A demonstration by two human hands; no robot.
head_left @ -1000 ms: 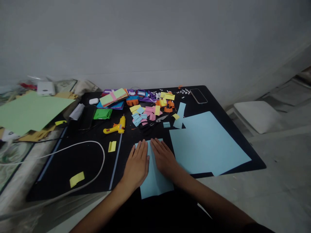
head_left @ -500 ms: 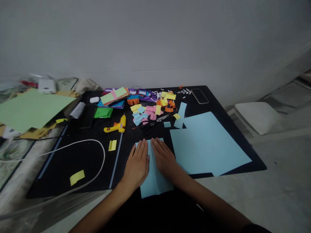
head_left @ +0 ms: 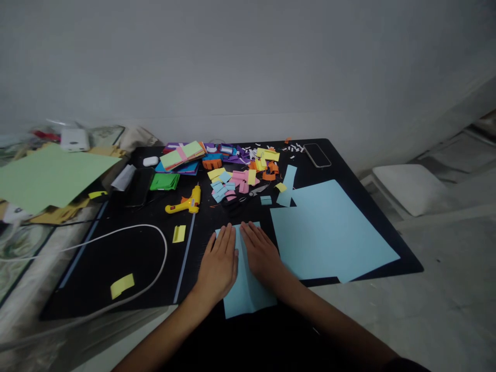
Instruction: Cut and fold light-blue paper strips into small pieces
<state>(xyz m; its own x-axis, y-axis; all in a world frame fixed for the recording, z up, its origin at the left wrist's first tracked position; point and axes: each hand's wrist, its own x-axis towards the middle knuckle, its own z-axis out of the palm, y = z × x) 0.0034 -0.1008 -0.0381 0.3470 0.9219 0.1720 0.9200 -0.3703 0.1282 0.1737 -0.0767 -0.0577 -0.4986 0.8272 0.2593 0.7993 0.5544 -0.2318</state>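
A creased sheet of light blue paper [head_left: 248,297] lies at the front of the black table [head_left: 135,258]. My left hand [head_left: 219,258] rests flat on its left half, fingers stretched forward. On its right half lies my right hand [head_left: 262,253], also flat with straight fingers. A crease runs lengthwise between the two hands. Beyond the fingertips are scissors [head_left: 258,190], their handles dark against the table. A larger light blue sheet [head_left: 329,232] with a cut-out corner lies to the right, near a blue strip [head_left: 289,181].
A yellow glue gun [head_left: 188,201] and a white cable [head_left: 165,248] lie to the left. Folded coloured paper pieces [head_left: 242,178] are heaped at the back, beside stacked paper strips [head_left: 184,155]. A phone [head_left: 316,155] sits at the back right. A white stool [head_left: 406,188] stands beyond the table.
Both hands stay flat on the creased blue sheet with almost no motion. The view has shifted very slightly.
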